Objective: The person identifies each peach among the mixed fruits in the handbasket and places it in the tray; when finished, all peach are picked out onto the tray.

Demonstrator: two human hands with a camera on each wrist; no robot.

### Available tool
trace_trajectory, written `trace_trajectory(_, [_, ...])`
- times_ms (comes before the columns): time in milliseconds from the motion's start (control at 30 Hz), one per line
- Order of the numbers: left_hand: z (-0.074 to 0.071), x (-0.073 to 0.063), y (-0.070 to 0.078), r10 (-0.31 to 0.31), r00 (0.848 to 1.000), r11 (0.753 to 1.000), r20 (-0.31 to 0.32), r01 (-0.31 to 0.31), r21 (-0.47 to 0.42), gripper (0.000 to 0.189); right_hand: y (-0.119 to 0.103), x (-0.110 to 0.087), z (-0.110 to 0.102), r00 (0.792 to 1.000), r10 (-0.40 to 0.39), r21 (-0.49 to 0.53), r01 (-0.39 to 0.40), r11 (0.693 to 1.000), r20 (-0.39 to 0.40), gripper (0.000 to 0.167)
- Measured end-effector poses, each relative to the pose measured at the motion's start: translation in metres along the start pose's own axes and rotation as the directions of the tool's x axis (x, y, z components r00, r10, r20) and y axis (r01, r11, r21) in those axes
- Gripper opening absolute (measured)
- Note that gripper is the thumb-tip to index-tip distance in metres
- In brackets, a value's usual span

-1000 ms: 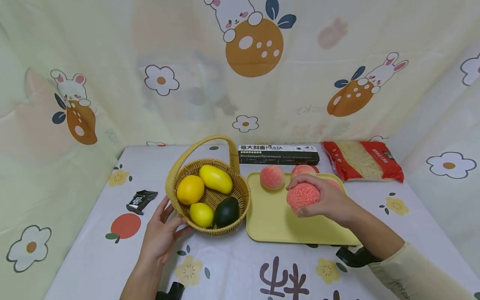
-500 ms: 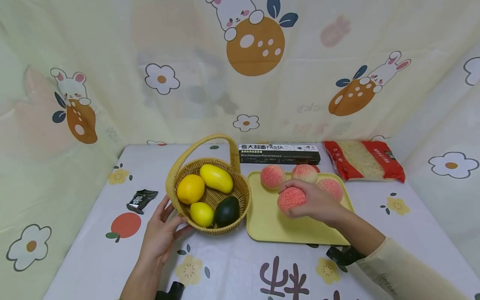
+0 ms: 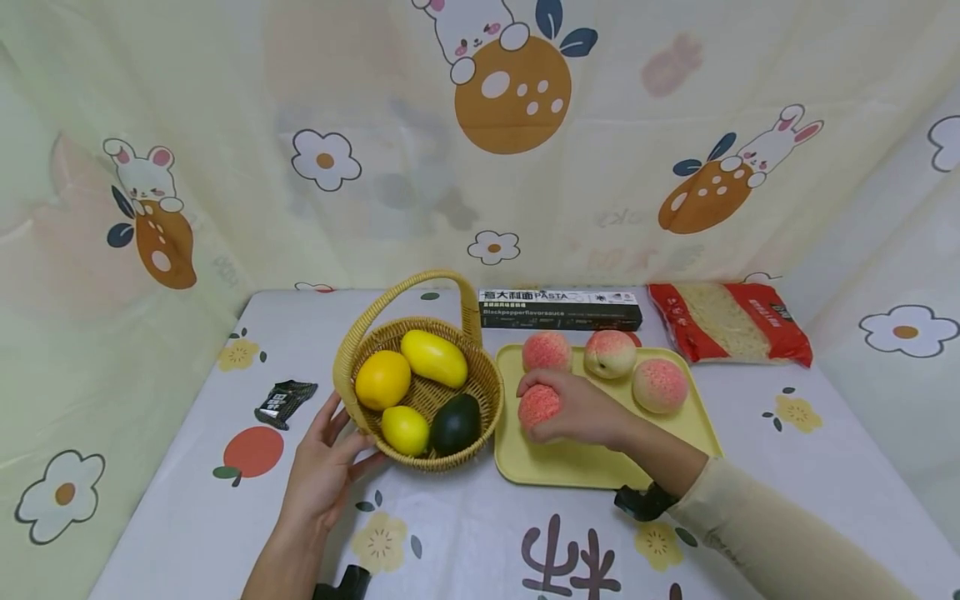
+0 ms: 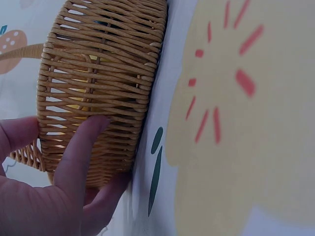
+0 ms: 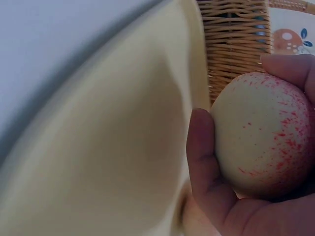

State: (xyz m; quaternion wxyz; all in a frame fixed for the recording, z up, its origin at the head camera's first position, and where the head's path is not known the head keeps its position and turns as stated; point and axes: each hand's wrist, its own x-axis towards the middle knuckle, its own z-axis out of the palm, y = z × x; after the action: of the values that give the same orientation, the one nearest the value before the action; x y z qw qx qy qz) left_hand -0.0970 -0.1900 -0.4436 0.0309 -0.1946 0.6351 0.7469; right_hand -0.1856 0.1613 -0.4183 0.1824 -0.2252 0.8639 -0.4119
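Note:
My left hand (image 3: 322, 467) rests against the outer left side of a wicker basket (image 3: 347, 367), its fingers spread on the weave (image 4: 108, 73). In the basket lie a mango (image 3: 433, 358), an orange (image 3: 383, 379), a lemon (image 3: 405, 430) and a dark green avocado (image 3: 455, 423). My right hand (image 3: 581, 408) grips a pink peach (image 3: 540, 407) above the left part of a yellow tray (image 3: 585, 467). The right wrist view shows the peach (image 5: 261, 132) between thumb and fingers, its pale side facing the camera. Three more peaches sit toward the tray's back, one of them a whitish-pink peach (image 3: 610, 354).
Behind the tray lies a black-and-white pasta box (image 3: 560, 310). A red bag of pale dry food (image 3: 731, 322) lies at the back right. Left of the basket is a small black packet (image 3: 285, 403). The basket's tall handle (image 3: 405, 287) arches above its rim.
My right hand has moved left across the tray with the peach, toward the basket. The peaches behind it have come into fuller view. My left hand and the basket have stayed put.

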Motion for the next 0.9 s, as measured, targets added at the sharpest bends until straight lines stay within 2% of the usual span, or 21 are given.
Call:
trace_trajectory(133, [0.000,-0.001,0.000,-0.003,1.000,1.000,-0.002,0.003,0.002,0.096,0.006,0.004,0.009,1.000,0.000,-0.079,0.000,0.997,-0.003,0.052])
trace_trajectory(333, [0.000,-0.001,0.001,-0.008,1.000,1.000,-0.004,0.008,0.004,0.096,0.008,0.006,0.016,1.000,-0.015,-0.215,0.014,0.976,-0.003,0.052])
trace_trajectory(733, [0.001,-0.002,0.001,-0.002,1.000,1.000,-0.003,0.002,0.000,0.095,0.001,0.005,0.023,0.999,-0.030,-0.298,0.024,0.954,-0.015,0.054])
trace_trajectory(900, [0.001,-0.002,0.002,-0.006,1.000,1.000,-0.006,0.006,0.005,0.095,-0.002,0.004,0.027,1.000,-0.013,-0.328,0.005,0.945,-0.023,0.054])
